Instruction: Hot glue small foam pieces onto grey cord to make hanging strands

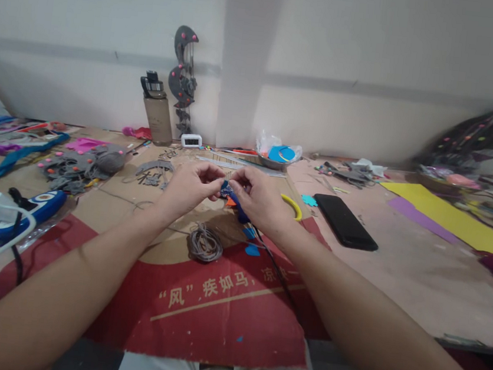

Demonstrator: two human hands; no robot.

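My left hand (193, 188) and my right hand (258, 198) meet above the middle of the table, fingers pinched together on a small blue craft piece (227, 190). A blue strip hangs from it under my right palm, with a thin dark cord trailing toward me. A coil of grey cord (205, 243) lies on the red cardboard sheet (223, 313) just below my hands. A yellow curved piece (293, 205) sits right of my right hand. Small blue foam cutouts (251, 248) lie under my right wrist.
A black phone (344, 221) lies to the right. Yellow and purple foam sheets (451, 220) are at far right. Grey foam shapes (80, 163), a blue glue gun (25, 213), a water bottle (157, 109), a small clock (191, 140) and a bowl of scraps (277, 153) ring the work area.
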